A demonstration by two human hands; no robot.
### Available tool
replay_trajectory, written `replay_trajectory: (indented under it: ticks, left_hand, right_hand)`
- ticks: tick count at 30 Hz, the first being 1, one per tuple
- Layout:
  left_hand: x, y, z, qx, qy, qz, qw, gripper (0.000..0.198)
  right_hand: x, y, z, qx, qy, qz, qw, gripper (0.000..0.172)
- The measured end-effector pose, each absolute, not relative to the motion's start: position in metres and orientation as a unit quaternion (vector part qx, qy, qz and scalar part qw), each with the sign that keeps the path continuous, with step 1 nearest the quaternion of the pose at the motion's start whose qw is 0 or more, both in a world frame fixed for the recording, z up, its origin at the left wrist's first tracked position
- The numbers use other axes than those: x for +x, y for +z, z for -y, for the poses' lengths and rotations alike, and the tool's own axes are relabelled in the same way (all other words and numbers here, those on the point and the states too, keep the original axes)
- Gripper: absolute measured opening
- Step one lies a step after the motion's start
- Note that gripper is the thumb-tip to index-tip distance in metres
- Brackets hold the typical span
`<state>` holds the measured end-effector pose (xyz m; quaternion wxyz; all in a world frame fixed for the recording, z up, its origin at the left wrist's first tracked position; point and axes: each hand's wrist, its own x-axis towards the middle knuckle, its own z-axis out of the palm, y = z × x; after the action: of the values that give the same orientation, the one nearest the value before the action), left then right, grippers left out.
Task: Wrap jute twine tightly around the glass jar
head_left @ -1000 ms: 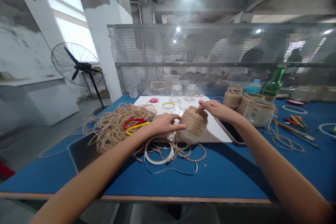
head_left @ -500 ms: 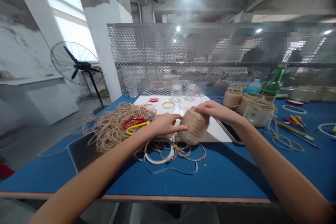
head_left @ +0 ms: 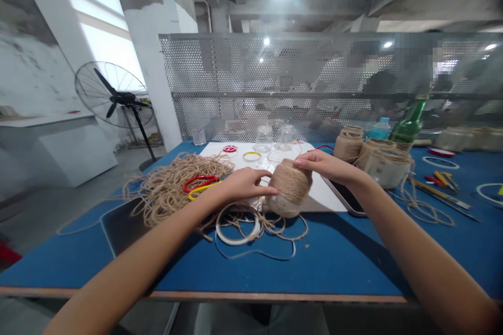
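Note:
A glass jar wound with jute twine (head_left: 291, 183) is tilted between my two hands, its lower glass part bare. My left hand (head_left: 248, 184) is closed on its left side, with the thumb on the front and some fingers hidden. At the upper right edge, my right hand (head_left: 324, 165) pinches the jar near the twine. Left of it lies a big tangle of jute twine (head_left: 173, 183), with red-handled scissors (head_left: 198, 182) and a yellow handle (head_left: 201, 189) on top. Below the jar, a white ring of tape (head_left: 238, 241) rests among loose twine.
Twine-wrapped jars (head_left: 349, 142), a green bottle (head_left: 411, 124) and a blue-capped bottle (head_left: 380, 128) stand at the right. Two clear jars (head_left: 264, 138) sit on the white board (head_left: 330, 200). Cutters and pens (head_left: 446, 180) lie far right. A perforated metal screen (head_left: 243, 84) closes the back.
The jar has tipped very slightly in my hands, and my left thumb has shifted a little left along it. Everything else on the table stays put.

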<state>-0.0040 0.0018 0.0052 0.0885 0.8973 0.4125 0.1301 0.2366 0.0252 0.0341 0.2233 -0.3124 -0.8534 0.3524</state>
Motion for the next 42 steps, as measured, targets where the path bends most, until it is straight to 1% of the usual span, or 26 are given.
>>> replay_trajectory:
  ticks: [5, 11, 19, 21, 24, 29, 31, 34, 37, 42]
  left_hand:
    - [-0.010, 0.005, -0.007, 0.898, 0.129, -0.410, 0.098, 0.050]
    - [-0.012, 0.005, -0.009, 0.905, 0.139, -0.386, 0.108, 0.048]
    - [-0.005, 0.002, -0.002, 0.898, 0.164, -0.375, 0.164, 0.045]
    - [-0.004, 0.002, -0.001, 0.898, 0.168, -0.377, 0.156, 0.044]
    - [-0.002, 0.000, -0.001, 0.896, 0.171, -0.391, 0.127, 0.044]
    - [0.001, -0.004, -0.001, 0.891, 0.174, -0.415, 0.064, 0.051]
    - [0.003, -0.004, 0.001, 0.892, 0.171, -0.417, 0.037, 0.052]
    - [0.005, -0.003, 0.006, 0.893, 0.159, -0.420, 0.002, 0.055]
    - [0.007, -0.001, 0.010, 0.891, 0.149, -0.428, -0.026, 0.059]
    - [0.006, 0.001, 0.009, 0.891, 0.137, -0.432, -0.010, 0.059]
  right_hand:
    - [0.241, 0.035, -0.028, -0.302, 0.345, 0.861, 0.220, 0.038]
    - [0.245, 0.036, -0.028, -0.296, 0.329, 0.875, 0.196, 0.040]
    - [0.248, 0.042, -0.028, -0.303, 0.319, 0.882, 0.169, 0.040]
    - [0.249, 0.044, -0.028, -0.305, 0.309, 0.886, 0.160, 0.039]
    - [0.247, 0.044, -0.027, -0.336, 0.280, 0.883, 0.170, 0.040]
    - [0.242, 0.042, -0.023, -0.383, 0.272, 0.860, 0.199, 0.054]
    - [0.239, 0.040, -0.022, -0.399, 0.271, 0.850, 0.211, 0.057]
    - [0.236, 0.039, -0.021, -0.415, 0.279, 0.842, 0.203, 0.050]
    - [0.235, 0.039, -0.020, -0.399, 0.302, 0.846, 0.181, 0.042]
    - [0.238, 0.038, -0.021, -0.364, 0.342, 0.847, 0.180, 0.040]
